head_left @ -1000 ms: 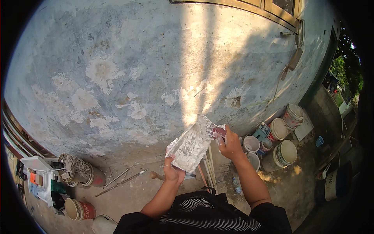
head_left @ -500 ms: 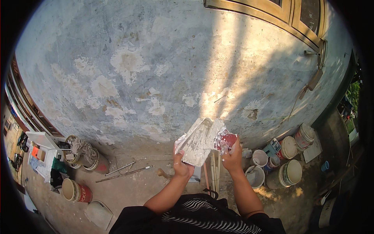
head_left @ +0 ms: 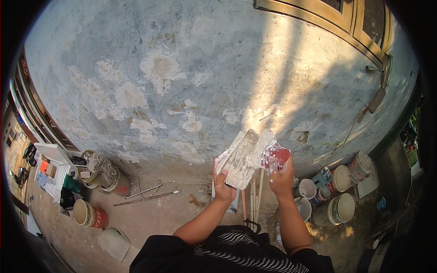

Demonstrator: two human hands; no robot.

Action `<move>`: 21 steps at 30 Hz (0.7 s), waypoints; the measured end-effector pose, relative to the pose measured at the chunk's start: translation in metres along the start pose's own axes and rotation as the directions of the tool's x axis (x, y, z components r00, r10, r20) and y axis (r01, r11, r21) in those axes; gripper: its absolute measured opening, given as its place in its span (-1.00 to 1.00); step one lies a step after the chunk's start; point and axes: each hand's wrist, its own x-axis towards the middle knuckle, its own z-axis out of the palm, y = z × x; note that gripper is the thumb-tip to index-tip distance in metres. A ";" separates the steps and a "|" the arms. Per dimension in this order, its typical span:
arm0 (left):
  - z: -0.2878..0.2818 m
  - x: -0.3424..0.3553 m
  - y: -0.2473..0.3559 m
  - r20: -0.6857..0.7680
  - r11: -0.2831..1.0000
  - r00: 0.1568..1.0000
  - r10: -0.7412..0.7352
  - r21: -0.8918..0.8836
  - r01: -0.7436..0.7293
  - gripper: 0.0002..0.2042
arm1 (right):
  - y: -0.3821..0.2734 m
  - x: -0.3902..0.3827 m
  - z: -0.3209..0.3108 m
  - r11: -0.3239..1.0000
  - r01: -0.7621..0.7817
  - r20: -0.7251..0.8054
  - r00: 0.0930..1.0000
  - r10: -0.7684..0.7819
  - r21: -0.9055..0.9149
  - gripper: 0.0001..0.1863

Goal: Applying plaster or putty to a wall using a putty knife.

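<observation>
My left hand point(head_left: 223, 187) grips a flat, rectangular board point(head_left: 237, 164) caked with off-white putty, its thumb lying along the near edge. In my right hand point(head_left: 282, 180) is a red putty spreader point(head_left: 281, 157), its face smeared with white putty. The spreader is against or very close to the board's right side, with a thick layer of putty between them; exact contact is hidden. White smears mark my right fingers. Both tools are held in front of a weathered blue-grey wall point(head_left: 214, 68) with pale patches.
At right stand several buckets point(head_left: 334, 209), some stained. At left are a bucket with tangled cord point(head_left: 101, 166), a red-and-white bucket point(head_left: 91, 214) and a dustpan-like scoop point(head_left: 114, 243). Poles point(head_left: 148, 199) lie on the floor. A wooden window frame point(head_left: 314, 20) is upper right.
Both hands and tools sit slightly further right in the picture, as does the whole scene. The board is turned a little, and more of the red spreader shows.
</observation>
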 end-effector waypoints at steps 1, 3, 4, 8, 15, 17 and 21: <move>0.002 0.000 0.002 0.035 1.000 0.999 0.010 0.002 -0.011 -0.41 | 0.001 0.008 -0.003 0.995 0.004 -0.008 1.000 -0.005 -0.099 -0.74; 0.003 -0.001 0.003 0.067 1.000 0.997 0.024 0.005 -0.024 -0.41 | 0.004 0.012 -0.004 0.977 0.021 -0.026 0.999 -0.027 -0.212 -0.69; 0.002 0.000 0.003 0.049 0.998 0.998 0.026 0.049 -0.029 -0.37 | 0.004 0.011 -0.002 0.978 0.022 -0.021 0.999 -0.027 -0.209 -0.69; 0.002 0.006 0.003 0.035 0.991 0.998 0.057 0.117 -0.060 -0.33 | 0.014 0.005 0.004 0.986 -0.005 0.027 1.000 0.009 -0.169 -0.67; -0.003 0.020 -0.002 0.044 0.988 0.989 0.142 0.059 -0.145 -0.42 | 0.021 -0.007 0.017 0.984 -0.176 0.213 0.962 0.171 0.006 -0.81; -0.001 0.022 -0.004 0.047 0.978 0.979 0.197 0.062 -0.200 -0.43 | 0.031 -0.014 0.021 0.984 -0.168 0.199 0.968 0.154 0.054 -0.78; -0.006 0.023 -0.010 0.026 0.965 0.972 0.234 0.113 -0.236 -0.42 | 0.041 -0.022 0.030 0.963 -0.226 0.176 0.964 0.200 0.144 -0.78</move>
